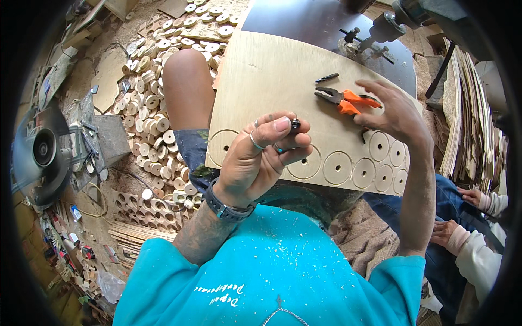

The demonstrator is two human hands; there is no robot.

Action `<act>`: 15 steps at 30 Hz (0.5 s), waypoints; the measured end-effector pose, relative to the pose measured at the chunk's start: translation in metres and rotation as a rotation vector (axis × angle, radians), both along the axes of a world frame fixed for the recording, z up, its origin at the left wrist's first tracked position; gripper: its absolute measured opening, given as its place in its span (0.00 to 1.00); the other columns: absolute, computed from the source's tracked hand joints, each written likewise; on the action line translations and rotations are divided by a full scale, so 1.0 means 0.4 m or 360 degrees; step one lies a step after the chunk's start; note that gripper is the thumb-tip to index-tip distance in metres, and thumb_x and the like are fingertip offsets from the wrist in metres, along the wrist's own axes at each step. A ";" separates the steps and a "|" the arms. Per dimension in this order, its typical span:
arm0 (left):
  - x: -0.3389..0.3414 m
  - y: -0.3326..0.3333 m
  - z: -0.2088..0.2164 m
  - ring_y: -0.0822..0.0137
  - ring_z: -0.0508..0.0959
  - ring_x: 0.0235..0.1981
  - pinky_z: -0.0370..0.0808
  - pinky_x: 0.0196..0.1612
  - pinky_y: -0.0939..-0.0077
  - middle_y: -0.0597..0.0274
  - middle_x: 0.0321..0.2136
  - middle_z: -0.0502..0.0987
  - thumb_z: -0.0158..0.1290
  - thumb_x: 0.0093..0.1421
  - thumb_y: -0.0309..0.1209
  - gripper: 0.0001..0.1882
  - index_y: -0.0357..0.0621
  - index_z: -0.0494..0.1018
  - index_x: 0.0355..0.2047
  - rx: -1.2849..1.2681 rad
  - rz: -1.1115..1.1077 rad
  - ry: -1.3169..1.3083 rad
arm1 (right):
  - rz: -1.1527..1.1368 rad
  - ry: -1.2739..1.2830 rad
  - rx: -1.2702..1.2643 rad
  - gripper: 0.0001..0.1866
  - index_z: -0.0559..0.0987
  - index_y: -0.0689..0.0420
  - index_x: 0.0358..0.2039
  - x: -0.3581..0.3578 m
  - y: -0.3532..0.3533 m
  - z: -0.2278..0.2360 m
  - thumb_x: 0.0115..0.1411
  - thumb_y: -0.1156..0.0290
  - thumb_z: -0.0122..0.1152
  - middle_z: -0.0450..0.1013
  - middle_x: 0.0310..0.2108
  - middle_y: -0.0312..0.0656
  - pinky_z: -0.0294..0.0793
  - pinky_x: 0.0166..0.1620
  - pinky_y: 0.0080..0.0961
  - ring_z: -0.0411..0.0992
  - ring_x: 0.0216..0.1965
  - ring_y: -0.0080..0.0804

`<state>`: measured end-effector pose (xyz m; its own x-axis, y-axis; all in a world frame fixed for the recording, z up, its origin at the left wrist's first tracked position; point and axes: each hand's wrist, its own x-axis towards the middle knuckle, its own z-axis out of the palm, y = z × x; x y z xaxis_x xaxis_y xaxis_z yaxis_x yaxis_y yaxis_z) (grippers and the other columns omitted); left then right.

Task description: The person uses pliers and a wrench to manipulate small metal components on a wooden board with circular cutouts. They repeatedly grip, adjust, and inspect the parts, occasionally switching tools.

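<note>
My left hand (255,152) is raised over the near edge of a pale plywood sheet (272,70). Its thumb and fingers pinch a small, dark, shiny metal piece (296,124), too small to name. Over the right part of the sheet, my right hand (394,111) has its fingers apart, curved around the orange handles of the pliers (345,101); whether it touches them I cannot tell. Beyond the pliers' jaws lies a dark drill bit (327,78). A thin dark rod (363,136) shows below my right thumb. Round cuts with centre holes (337,168) line the sheet's near edge.
A drill chuck with a cutter (359,46) stands over the dark table (304,22) at the far right. Many wooden discs (155,108) are heaped at left, near a fan (43,146). Another person's hands (445,231) rest at right, beside stacked wood strips (473,119).
</note>
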<state>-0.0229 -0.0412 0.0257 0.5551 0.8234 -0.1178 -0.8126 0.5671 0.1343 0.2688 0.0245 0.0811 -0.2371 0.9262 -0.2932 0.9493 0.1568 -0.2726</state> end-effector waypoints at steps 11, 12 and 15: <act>-0.029 -0.001 0.015 0.62 0.83 0.43 0.81 0.51 0.63 0.50 0.43 0.80 0.53 0.64 0.26 0.10 0.37 0.75 0.44 0.0150 0.0154 0.0096 | -0.0023 0.0112 0.0255 0.18 0.76 0.62 0.46 -0.057 -0.011 -0.019 0.53 0.71 0.59 0.70 0.26 0.43 0.68 0.39 0.36 0.70 0.31 0.40; -0.030 -0.002 0.015 0.61 0.83 0.43 0.81 0.51 0.63 0.49 0.43 0.80 0.54 0.64 0.26 0.10 0.37 0.75 0.44 0.0168 0.0181 0.0114 | -0.0148 0.0270 0.0201 0.17 0.76 0.62 0.46 -0.062 -0.021 -0.010 0.56 0.70 0.59 0.69 0.26 0.40 0.67 0.37 0.34 0.69 0.30 0.35; -0.031 0.001 0.014 0.59 0.83 0.44 0.81 0.50 0.62 0.47 0.44 0.80 0.53 0.65 0.27 0.10 0.36 0.75 0.45 0.0261 0.0250 0.0181 | -0.0370 0.0716 0.0058 0.15 0.77 0.64 0.46 -0.081 -0.049 0.036 0.65 0.66 0.60 0.70 0.28 0.32 0.64 0.34 0.20 0.65 0.30 0.16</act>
